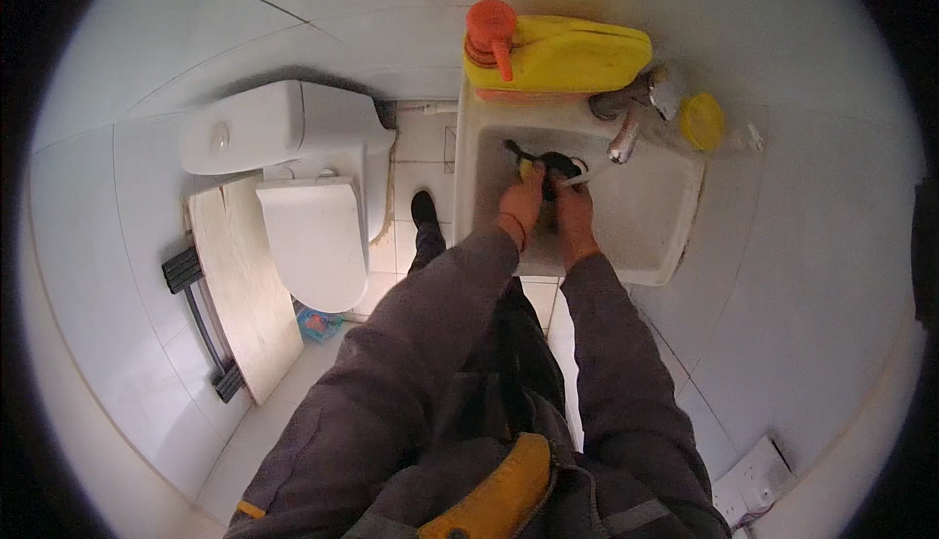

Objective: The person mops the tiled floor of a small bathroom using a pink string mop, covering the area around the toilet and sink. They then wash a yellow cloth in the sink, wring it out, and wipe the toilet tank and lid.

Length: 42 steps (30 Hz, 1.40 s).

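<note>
Both of my hands are over the white sink (675, 211), close together. My left hand (522, 208) and my right hand (574, 218) are closed on a small black thing (559, 163) that looks soft, with a yellowish patch beside the left fingers. A thin dark end of it sticks out to the left. Its exact kind cannot be made out, and my fingers hide part of it. From the metal faucet (622, 143) a stream of water (585, 177) runs down onto it, near my right fingers.
A yellow jug with a red pump top (491, 30) lies along the sink's back ledge. A round yellow container (701, 121) sits right of the faucet. On the left are a white toilet (318, 241), a leaning wooden board (245, 285) and a blue plastic bag (318, 324).
</note>
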Tool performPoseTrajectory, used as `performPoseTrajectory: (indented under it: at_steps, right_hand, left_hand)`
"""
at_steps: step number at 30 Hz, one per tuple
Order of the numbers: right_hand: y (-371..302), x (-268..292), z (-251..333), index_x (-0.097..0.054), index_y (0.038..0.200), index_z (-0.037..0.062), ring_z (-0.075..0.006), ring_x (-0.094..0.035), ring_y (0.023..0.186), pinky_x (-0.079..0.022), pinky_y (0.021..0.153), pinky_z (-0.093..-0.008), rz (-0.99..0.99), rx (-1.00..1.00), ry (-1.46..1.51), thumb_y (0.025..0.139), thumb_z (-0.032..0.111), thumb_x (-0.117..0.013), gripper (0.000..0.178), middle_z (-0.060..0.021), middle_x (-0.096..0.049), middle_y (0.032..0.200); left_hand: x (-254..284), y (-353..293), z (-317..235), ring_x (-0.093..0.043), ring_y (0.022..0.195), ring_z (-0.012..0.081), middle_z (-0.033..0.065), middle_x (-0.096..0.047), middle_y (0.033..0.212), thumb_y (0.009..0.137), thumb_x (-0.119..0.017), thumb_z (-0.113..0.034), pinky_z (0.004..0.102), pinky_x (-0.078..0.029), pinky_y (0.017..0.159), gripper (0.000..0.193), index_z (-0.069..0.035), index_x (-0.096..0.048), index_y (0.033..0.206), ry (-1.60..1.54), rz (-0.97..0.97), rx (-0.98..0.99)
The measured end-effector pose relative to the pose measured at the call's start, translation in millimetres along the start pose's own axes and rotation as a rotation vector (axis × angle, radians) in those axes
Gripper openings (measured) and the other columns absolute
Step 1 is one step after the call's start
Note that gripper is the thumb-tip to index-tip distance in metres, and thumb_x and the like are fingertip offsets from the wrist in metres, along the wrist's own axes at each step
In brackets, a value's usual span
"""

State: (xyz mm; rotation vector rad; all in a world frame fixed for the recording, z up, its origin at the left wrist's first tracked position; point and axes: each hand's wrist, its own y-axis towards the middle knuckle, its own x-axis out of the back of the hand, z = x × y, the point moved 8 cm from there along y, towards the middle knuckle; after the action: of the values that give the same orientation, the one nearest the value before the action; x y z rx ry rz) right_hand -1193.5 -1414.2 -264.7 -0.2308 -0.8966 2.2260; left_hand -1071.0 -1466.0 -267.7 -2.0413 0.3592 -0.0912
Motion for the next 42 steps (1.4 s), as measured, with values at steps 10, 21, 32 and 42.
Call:
performPoseTrajectory:
  at_steps: [10, 21, 32, 42]
  right_hand:
    - [-5.0, 23.5, 81.9, -0.057, 0.114, -0.0011, -0.0360, -0.061, 0.098, -0.045, 0.090, -0.0415, -0.163, 0.400, -0.542, 0.087, 0.031, -0.066, 0.043, -0.0185, -0.064, 0.103]
    - [-1.6, 55.2, 20.7, -0.050, 0.126, 0.0002, -0.0348, -0.057, 0.104, -0.047, 0.086, -0.0443, 0.002, 0.202, -0.863, 0.087, 0.032, -0.064, 0.053, -0.0194, -0.058, 0.115]
    - [-54.9, 16.8, 56.5, -0.060, 0.105, -0.0002, -0.0273, -0.060, 0.094, -0.048, 0.081, -0.0376, -0.054, 0.078, -0.141, 0.089, 0.041, -0.058, 0.044, -0.0110, -0.062, 0.100]
    - [11.8, 94.2, 66.9, -0.037, 0.135, 0.0002, -0.0408, -0.047, 0.120, -0.042, 0.098, -0.0478, -0.406, 0.452, -1.212, 0.080, 0.036, -0.068, 0.073, -0.0233, -0.048, 0.131]
  left_hand:
    - [-15.5, -48.4, -68.2, -0.063, 0.096, 0.0369, 0.0222, -0.065, 0.105, 0.091, -0.055, -0.021, 0.0411, -0.048, 0.085, 0.032, 0.000, -0.058, 0.115, 0.463, -0.145, -0.543]
    - [-4.1, 9.4, 5.8, -0.059, 0.104, 0.0260, 0.0179, -0.060, 0.121, 0.089, -0.058, -0.025, 0.0351, -0.045, 0.088, 0.043, -0.001, -0.055, 0.125, 0.255, -0.033, -0.353]
    - [-27.9, -40.1, -63.2, -0.063, 0.094, 0.0314, 0.0206, -0.065, 0.101, 0.089, -0.059, -0.032, 0.0400, -0.048, 0.081, 0.042, 0.001, -0.056, 0.115, 0.165, 0.037, -0.159]
    - [5.6, -27.6, -52.1, -0.055, 0.111, 0.0438, 0.0255, -0.062, 0.110, 0.081, -0.063, -0.014, 0.0449, -0.046, 0.091, 0.059, 0.000, -0.041, 0.134, 1.064, -0.205, -0.659]
